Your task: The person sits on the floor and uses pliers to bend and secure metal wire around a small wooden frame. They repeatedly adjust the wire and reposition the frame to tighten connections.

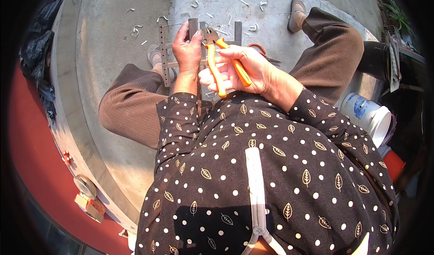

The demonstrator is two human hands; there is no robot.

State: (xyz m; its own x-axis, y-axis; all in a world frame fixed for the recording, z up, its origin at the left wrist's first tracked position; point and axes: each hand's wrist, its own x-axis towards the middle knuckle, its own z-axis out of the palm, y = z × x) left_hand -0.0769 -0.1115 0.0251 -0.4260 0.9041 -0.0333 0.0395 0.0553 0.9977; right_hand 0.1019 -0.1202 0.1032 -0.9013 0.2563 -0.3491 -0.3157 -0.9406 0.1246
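My right hand [255, 72] holds orange-handled pliers [211, 65], its fingers curled between and around the spread handles. The dark jaws of the pliers point away from me, close beside my left thumb. My left hand [186, 51] is closed around a dark upright bar [193, 26] of a small frame that stands between my legs. To its left stands a narrow dark strip with a row of holes [163, 51]. A thin wire [174, 25] runs from near the strip's top toward my left hand. My hands hide much of the frame.
White curled scraps [263, 5] lie scattered over the concrete floor [113, 38]. A round reddish-brown rimmed object [257, 48] sits just beyond my right hand. On the right are a white bucket [379, 124] and a red container [394, 164]. Black plastic sheeting [36, 51] hangs at the left edge.
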